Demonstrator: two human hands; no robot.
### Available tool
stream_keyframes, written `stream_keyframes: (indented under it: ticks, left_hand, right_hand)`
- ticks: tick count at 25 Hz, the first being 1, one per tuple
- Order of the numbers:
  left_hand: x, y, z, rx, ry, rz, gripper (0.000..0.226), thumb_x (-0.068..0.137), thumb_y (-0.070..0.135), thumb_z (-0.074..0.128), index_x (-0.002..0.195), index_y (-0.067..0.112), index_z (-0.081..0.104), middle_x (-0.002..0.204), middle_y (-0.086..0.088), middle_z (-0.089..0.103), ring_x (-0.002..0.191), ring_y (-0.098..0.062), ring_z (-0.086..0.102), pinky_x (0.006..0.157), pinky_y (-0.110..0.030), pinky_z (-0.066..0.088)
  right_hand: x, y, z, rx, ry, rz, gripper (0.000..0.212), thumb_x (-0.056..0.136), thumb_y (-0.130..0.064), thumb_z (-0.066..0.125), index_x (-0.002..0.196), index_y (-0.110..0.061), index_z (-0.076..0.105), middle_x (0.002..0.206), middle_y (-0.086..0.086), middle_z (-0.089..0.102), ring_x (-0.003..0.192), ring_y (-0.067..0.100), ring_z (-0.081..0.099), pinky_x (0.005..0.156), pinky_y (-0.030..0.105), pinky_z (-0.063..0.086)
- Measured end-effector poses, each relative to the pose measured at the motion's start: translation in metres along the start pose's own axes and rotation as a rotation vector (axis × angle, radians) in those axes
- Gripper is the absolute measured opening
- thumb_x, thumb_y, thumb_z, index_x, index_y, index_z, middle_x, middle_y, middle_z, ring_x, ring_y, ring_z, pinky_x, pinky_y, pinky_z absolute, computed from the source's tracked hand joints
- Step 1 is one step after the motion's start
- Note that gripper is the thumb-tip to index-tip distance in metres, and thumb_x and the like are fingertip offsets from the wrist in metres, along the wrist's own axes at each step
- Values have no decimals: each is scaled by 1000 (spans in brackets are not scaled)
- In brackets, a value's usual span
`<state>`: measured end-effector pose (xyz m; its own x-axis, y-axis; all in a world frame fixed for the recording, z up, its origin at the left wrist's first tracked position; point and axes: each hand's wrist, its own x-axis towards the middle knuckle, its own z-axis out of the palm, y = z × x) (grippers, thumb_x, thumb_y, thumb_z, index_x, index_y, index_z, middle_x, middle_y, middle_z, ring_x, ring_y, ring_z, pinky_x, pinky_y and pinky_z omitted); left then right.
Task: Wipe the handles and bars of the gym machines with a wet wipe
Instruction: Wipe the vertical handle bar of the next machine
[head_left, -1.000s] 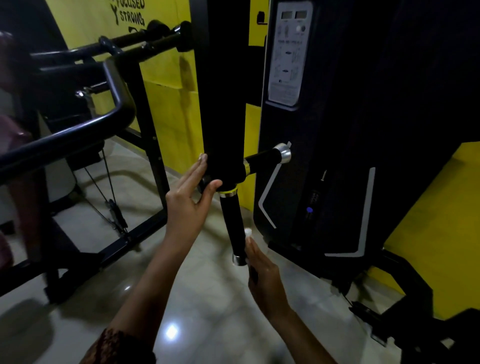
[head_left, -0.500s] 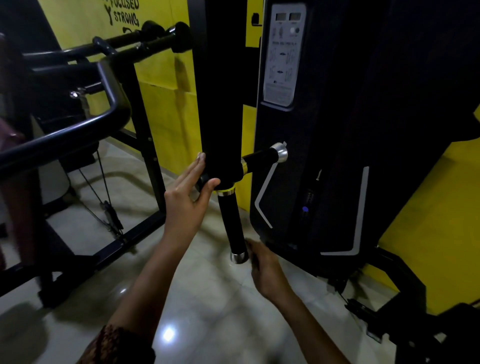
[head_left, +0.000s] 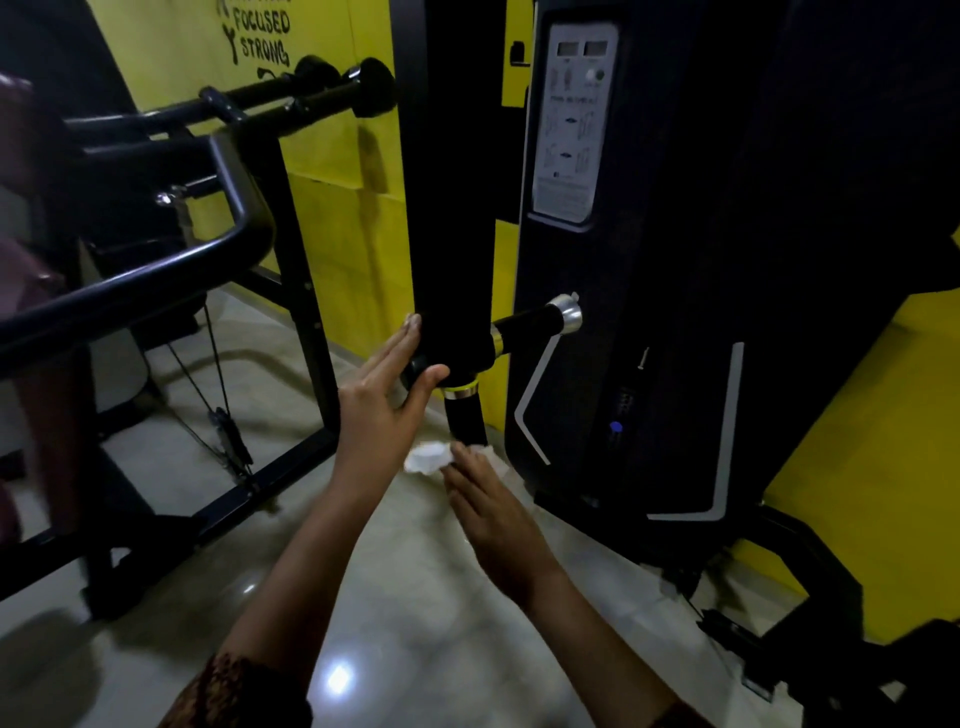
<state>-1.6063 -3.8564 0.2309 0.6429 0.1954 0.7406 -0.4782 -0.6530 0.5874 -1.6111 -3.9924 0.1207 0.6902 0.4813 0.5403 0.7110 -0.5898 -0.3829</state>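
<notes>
White wet wipe (head_left: 427, 457), gripped in the right hand (head_left: 493, 514), against the handle (head_left: 466, 418); left hand (head_left: 379, 410) spread flat.

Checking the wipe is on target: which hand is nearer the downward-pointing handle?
Right. The right hand presses the wet wipe against the lower end of the handle; the left hand rests on the thick column above it.

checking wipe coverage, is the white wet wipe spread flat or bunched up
Bunched up: the white wet wipe is a crumpled wad held by the right hand beside the black vertical handle.
</notes>
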Motion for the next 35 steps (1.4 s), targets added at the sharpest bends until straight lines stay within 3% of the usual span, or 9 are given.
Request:
stream_keyframes:
  ticks: [5,7,10,14,20,24,29,32,35]
  left_hand:
    - [2,-1,2,-14,17,2,52,82,17,65,128,0,48,127,0,47,123,2,35,98,-1,29]
    - [0,0,3,-18,30,9,51,82,16,66,128,-1,49,127,-1,48,123,0,36,98,-2,29]
    - [0,-1,3,-23,35,9,50,83,16,66,127,-1,51,127,0,48,123,-3,40,97,-2,31]
    - [1,0,3,-26,26,7,50,83,17,66,127,0,51,127,0,48,122,-6,41,97,-2,30]
    - [-2,-1,1,-73,19,-11,50,84,14,65,130,1,48,130,0,46,124,-1,37,98,-1,28]
    - [-4,-1,-3,-84,-53,14,55,85,12,64,134,1,43,139,-9,42,129,-9,37,101,-3,25]
    - [-16,3,-19,-22,-118,102,51,82,12,68,130,5,50,140,-15,43,128,-28,42,101,-36,39]
    - [-28,21,-26,-100,-203,229,41,82,17,65,120,3,59,127,-16,56,118,-28,51,97,-32,40]
    - [-49,44,-25,-250,-371,264,37,80,19,68,112,3,64,109,-14,66,102,-30,62,88,-32,45]
  right_hand:
    - [-69,26,-2,-113,-153,-104,69,79,-72,37,130,-25,42,133,-25,43,126,2,43,113,28,27]
    - [-66,17,-20,-113,-11,-60,33,96,-31,49,122,-11,53,126,-5,58,118,8,52,108,29,36]
    - [-14,-3,-35,36,277,-44,46,85,11,45,131,7,43,139,23,41,134,27,35,111,34,30]
    - [31,-23,-20,52,316,75,60,86,13,48,140,2,26,147,22,28,140,27,23,114,28,21]
    - [-26,-9,9,0,302,226,39,77,7,59,116,6,60,117,23,61,106,32,62,105,17,31]
    - [-46,-8,-11,93,181,385,31,86,2,56,116,-1,62,119,6,61,115,24,57,103,15,31]
    - [-36,-42,-50,161,551,504,40,85,5,58,125,1,53,122,-3,53,118,1,46,100,15,38]
    - [-37,-75,-83,173,717,622,39,89,-3,58,127,-3,52,121,-6,53,114,-3,49,94,8,40]
    - [-63,-108,-114,255,886,734,32,87,-10,64,119,-10,61,104,-1,65,95,10,62,82,23,51]
